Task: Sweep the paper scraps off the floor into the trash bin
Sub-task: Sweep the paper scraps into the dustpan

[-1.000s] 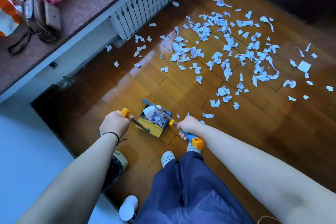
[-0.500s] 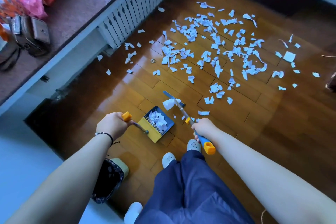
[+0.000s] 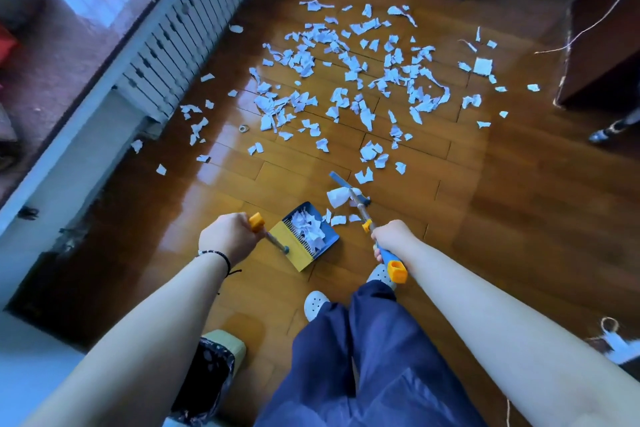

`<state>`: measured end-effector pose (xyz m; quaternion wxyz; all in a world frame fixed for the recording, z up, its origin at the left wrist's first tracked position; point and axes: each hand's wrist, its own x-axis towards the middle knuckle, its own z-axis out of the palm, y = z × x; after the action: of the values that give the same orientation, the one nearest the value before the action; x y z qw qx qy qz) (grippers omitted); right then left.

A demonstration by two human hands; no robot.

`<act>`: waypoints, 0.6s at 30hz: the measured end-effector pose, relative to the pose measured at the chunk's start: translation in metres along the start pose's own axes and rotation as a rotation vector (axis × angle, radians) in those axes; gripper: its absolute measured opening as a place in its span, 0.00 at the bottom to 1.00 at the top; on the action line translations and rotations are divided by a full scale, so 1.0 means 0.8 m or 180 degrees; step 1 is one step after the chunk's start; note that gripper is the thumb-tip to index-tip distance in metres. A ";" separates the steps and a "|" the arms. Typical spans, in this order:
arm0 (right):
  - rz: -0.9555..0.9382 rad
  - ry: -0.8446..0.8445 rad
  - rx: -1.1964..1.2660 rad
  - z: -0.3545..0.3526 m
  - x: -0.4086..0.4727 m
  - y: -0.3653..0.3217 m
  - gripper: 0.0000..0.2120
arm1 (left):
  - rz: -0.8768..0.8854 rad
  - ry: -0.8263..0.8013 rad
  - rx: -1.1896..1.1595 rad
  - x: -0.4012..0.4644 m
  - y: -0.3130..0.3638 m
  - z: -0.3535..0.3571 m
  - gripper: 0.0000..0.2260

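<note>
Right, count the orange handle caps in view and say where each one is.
2. One orange cap tops the dustpan handle at the left hand; the other orange cap ends the broom handle below the right hand. None looks hidden.

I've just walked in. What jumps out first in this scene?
A wide scatter of torn paper scraps covers the glossy wooden floor ahead. Nearer, the left hand grips the handle of a yellow-and-blue dustpan already holding scraps, while the right hand grips a broom.
</note>
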<state>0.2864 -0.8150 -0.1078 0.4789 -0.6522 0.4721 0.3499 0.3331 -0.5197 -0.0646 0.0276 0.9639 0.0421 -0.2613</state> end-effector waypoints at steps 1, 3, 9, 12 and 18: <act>0.0022 0.0029 0.0018 -0.003 0.001 0.004 0.14 | 0.0026 -0.0032 0.0031 0.000 0.007 0.002 0.18; 0.0045 0.0082 0.0066 -0.010 0.006 0.012 0.13 | 0.0080 -0.0071 0.0037 0.000 0.022 0.006 0.18; 0.0311 0.0251 -0.0066 -0.024 0.026 0.013 0.08 | 0.0131 -0.0061 -0.0037 -0.001 0.058 0.013 0.16; 0.0515 0.0229 0.0015 -0.019 0.036 0.019 0.09 | 0.0072 -0.0057 -0.0034 -0.003 0.068 0.016 0.16; 0.0587 0.0051 -0.0014 0.012 0.031 0.034 0.13 | 0.0017 -0.0083 -0.0001 -0.004 0.085 0.019 0.16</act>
<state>0.2678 -0.8154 -0.1411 0.4395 -0.6098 0.5331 0.3883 0.3293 -0.5889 -0.0736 0.0289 0.9606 0.0392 -0.2737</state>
